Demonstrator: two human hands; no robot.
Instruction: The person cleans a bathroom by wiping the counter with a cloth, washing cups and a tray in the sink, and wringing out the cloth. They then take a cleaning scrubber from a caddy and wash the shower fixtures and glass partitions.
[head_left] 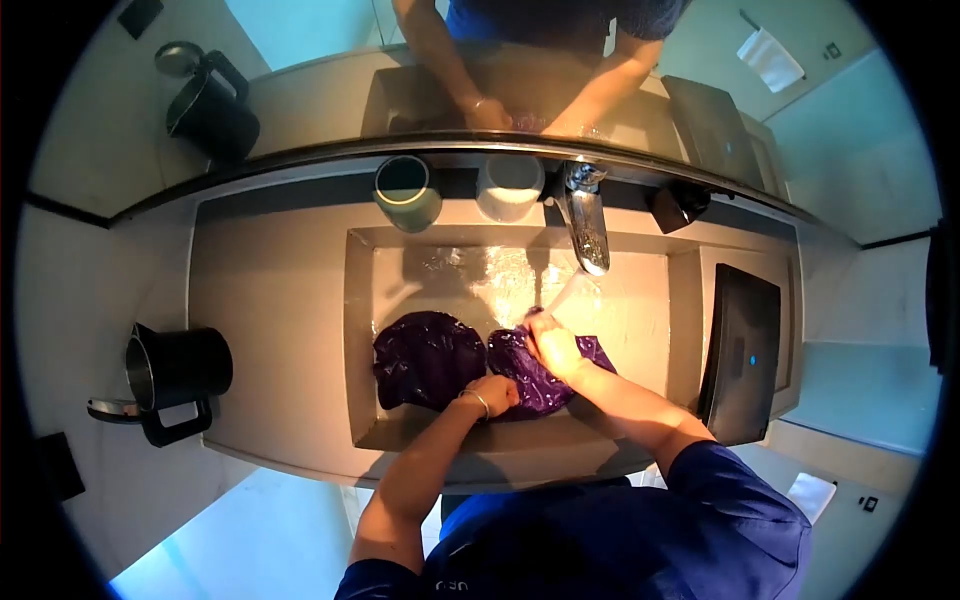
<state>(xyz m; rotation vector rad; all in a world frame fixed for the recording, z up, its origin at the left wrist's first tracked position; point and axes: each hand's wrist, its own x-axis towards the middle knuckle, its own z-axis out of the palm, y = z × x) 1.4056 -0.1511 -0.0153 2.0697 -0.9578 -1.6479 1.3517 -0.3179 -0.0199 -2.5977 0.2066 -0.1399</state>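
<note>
Dark purple wet cloth (430,358) lies bunched in the rectangular sink (620,330), one heap at the left and more under my hands. Whether it is one piece or two, I cannot tell. My left hand (491,396), with a bracelet at the wrist, is closed on the cloth near the sink's front wall. Further back and to the right, my right hand (553,346) grips another part of the cloth, its fingers curled. A pale stream of water (572,292) runs from the faucet (587,225) towards my right hand.
A green cup (408,193) and a white cup (509,187) stand behind the sink. A small black object (680,205) is right of the faucet. At the right leans a dark flat panel (742,355); a black kettle (180,370) stands far left. The mirror (330,60) rises behind.
</note>
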